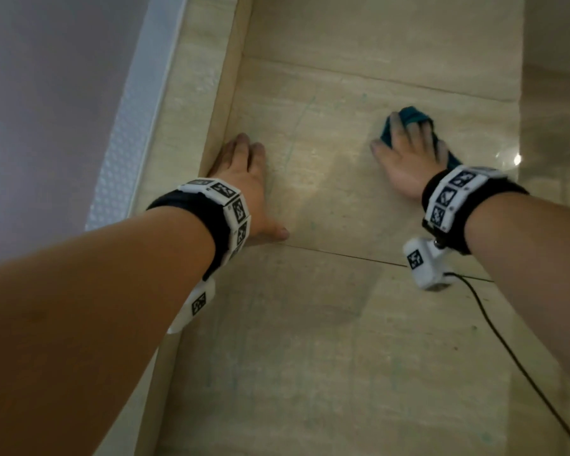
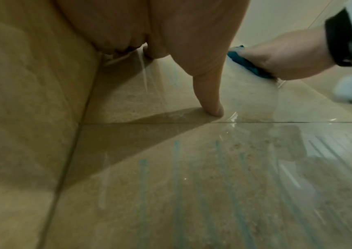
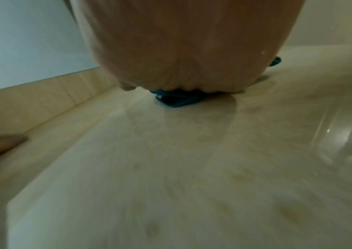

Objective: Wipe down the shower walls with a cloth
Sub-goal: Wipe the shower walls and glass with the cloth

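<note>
- Head view: the person is leaning toward the tiled shower wall (image 1: 359, 199) with both arms out; the left hand (image 1: 244, 179) is lying flat on the tile close to the inner corner, fingers straight and grasping nothing, apparently bracing the body while the other arm is working; the right hand (image 1: 405, 149) is pressing a teal cloth (image 1: 408, 118) against the wall, fingers spread over it; the cloth is showing beyond the fingertips and again at the little-finger edge, so most of it is sitting under the palm and fingers; faint teal streaks (image 1: 297, 126) are running down the tile between the hands, which suggests the wiping is unfinished.
- Left wrist view: the thumb (image 2: 211, 101) is touching the tile just above a grout line (image 2: 277, 122); the remaining fingers are lying against the wall, holding nothing; the right hand (image 2: 286, 57) is bearing down on the cloth (image 2: 245, 64), well apart from the left; blue-green streaks (image 2: 177, 168) are marking the lower tile.
- Right wrist view: the palm is filling the upper frame; the cloth (image 3: 177, 100) is bunching out from beneath the heel of the hand and touching the wall; whether the fingers are curling into it I cannot tell here.
</note>
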`<state>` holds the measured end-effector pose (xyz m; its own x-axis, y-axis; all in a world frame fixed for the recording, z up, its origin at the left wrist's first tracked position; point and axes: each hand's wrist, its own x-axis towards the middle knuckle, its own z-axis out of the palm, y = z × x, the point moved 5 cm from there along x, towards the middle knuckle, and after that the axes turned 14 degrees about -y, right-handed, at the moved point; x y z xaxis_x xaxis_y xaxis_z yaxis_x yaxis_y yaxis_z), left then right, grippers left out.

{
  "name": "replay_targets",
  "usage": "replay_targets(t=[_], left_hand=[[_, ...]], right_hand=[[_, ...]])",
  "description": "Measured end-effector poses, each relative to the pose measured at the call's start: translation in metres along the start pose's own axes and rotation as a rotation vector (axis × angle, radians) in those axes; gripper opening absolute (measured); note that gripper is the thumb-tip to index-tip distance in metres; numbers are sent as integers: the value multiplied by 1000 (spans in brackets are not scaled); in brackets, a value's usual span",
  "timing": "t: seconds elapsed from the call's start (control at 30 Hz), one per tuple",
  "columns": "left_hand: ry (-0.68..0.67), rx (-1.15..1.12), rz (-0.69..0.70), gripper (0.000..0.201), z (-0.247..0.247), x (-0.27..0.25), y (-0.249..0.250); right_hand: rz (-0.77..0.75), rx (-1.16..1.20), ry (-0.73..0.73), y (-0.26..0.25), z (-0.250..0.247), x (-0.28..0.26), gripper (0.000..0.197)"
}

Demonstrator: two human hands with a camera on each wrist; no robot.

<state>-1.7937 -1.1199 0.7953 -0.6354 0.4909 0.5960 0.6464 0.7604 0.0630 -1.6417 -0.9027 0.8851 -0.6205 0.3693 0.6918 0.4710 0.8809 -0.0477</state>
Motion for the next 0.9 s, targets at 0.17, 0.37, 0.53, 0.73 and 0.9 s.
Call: replay_targets(t=[0.17, 0.37, 0.53, 0.73, 0.9], left_hand=[[-9, -37, 7, 160, -1, 0, 0], [16, -41, 13, 160, 0, 0, -1], [7, -23, -8, 159, -2, 0, 2], [-31, -1, -19, 162, -8, -1, 1], [-108, 42, 0, 153, -19, 1, 0]], right_hand=[[33, 31, 20, -36, -27, 31, 75], [-108, -114, 14, -91, 0, 20, 73], [-254, -186, -17, -108, 39, -11, 71], [-314, -129, -62, -90, 40, -25, 62], [-89, -14, 20, -66, 4, 11, 67]])
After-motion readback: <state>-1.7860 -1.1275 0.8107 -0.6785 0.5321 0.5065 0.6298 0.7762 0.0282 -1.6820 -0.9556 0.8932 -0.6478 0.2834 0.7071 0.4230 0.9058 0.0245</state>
